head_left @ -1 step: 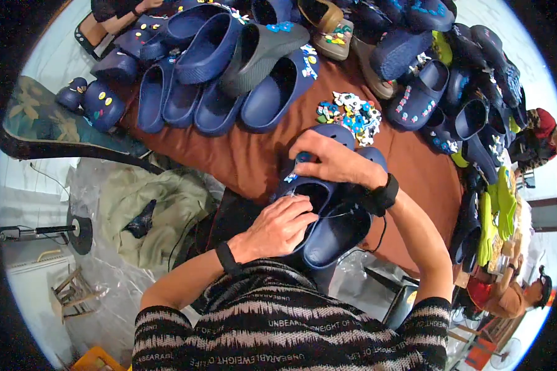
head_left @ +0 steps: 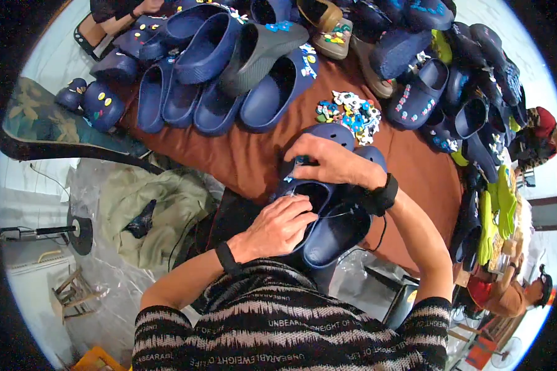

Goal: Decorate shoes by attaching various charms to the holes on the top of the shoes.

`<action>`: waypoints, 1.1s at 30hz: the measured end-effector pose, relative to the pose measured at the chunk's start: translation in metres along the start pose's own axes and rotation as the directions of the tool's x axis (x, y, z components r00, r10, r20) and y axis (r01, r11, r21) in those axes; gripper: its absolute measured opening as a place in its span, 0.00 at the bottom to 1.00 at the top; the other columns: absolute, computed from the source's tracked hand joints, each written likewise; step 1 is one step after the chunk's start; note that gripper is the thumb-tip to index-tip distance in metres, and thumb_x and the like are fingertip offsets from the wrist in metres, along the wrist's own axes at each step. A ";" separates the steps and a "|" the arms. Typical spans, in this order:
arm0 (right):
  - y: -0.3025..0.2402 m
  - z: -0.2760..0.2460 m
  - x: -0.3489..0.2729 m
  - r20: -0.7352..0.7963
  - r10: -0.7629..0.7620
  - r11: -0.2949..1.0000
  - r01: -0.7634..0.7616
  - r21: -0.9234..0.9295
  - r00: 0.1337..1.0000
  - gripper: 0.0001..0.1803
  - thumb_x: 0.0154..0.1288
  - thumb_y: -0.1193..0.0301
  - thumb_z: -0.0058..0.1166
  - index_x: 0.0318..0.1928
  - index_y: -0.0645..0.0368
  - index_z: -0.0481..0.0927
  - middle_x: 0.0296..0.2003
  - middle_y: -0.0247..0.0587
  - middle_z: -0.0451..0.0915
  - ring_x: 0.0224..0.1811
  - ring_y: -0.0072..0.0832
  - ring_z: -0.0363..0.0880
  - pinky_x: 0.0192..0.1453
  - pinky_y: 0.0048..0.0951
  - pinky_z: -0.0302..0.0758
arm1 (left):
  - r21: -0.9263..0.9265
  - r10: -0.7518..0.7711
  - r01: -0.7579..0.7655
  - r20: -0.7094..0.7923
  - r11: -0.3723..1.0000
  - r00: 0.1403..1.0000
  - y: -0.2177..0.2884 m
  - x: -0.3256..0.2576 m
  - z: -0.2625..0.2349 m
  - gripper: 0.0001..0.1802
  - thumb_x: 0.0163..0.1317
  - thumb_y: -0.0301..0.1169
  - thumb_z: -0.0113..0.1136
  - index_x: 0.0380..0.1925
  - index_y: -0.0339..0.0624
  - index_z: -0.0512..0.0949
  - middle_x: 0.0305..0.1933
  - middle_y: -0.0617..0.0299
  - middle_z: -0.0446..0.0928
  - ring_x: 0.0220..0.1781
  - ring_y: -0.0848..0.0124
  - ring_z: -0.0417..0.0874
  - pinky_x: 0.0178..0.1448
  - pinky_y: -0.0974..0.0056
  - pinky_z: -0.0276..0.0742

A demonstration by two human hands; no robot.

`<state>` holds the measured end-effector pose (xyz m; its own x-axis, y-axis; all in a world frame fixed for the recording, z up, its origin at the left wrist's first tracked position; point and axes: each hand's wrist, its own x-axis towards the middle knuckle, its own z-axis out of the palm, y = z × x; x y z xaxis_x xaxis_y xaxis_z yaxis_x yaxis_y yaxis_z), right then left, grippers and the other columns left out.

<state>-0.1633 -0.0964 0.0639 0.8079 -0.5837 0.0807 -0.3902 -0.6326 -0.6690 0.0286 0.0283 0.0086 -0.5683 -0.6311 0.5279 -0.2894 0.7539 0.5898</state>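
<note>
A pair of navy clogs lies side by side at my lap, against the table edge; the nearer-left clog (head_left: 331, 132) is partly hidden under my hands. Beside it, the right clog (head_left: 331, 244) shows its open heel. My left hand (head_left: 278, 226) is closed in a pinch at the left clog's opening, and a thin pale cord (head_left: 337, 216) runs from its fingers to the right. My right hand (head_left: 331, 159) curls over the same clog's upper, thumb and forefinger closed about a small blue charm (head_left: 301, 160). More charms (head_left: 356, 116) lie heaped just beyond the toes.
Navy clogs (head_left: 272, 96) line the far side of the brown-covered table (head_left: 414, 179), and more clogs (head_left: 421, 96) are piled at the right, near lime-green clogs (head_left: 506, 204). Another person's hand (head_left: 147, 7) shows at far left; a person (head_left: 507, 290) sits at right.
My right hand's fingers have shifted very slightly to the left at the clog's upper. My left hand and the clogs have stayed in place.
</note>
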 end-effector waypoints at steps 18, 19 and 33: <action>-0.003 0.002 0.015 0.217 0.182 0.969 -0.212 0.124 0.959 0.12 0.64 0.64 0.63 0.36 0.61 0.79 0.29 0.47 0.81 0.37 0.42 0.81 0.44 0.41 0.75 | 0.019 -0.001 0.000 0.013 1.000 1.000 0.005 0.006 -0.002 0.14 0.53 0.20 0.63 0.42 0.38 0.81 0.49 0.52 0.78 0.58 0.52 0.79 0.60 0.52 0.77; 0.000 0.003 0.014 0.158 0.190 0.957 -0.218 0.190 0.969 0.12 0.66 0.64 0.62 0.35 0.62 0.79 0.30 0.44 0.81 0.36 0.36 0.80 0.43 0.39 0.75 | 0.017 0.002 -0.003 0.015 1.000 1.000 0.005 0.007 -0.002 0.14 0.53 0.20 0.63 0.42 0.38 0.81 0.49 0.52 0.78 0.58 0.52 0.79 0.60 0.52 0.77; 0.104 -0.066 -0.042 -0.585 0.527 0.832 -0.516 0.206 0.616 0.15 0.64 0.64 0.63 0.33 0.67 0.81 0.28 0.44 0.83 0.31 0.26 0.80 0.39 0.34 0.77 | -0.204 -0.086 0.067 -0.084 0.977 0.993 0.002 0.004 -0.033 0.08 0.54 0.18 0.60 0.34 0.36 0.83 0.35 0.52 0.84 0.36 0.55 0.86 0.43 0.57 0.81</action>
<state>-0.2672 -0.1715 0.0395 0.0339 -0.9910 0.1292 -0.6504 -0.1200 -0.7501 0.0514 0.0217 0.0319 -0.4741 -0.7068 0.5250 -0.1634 0.6566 0.7364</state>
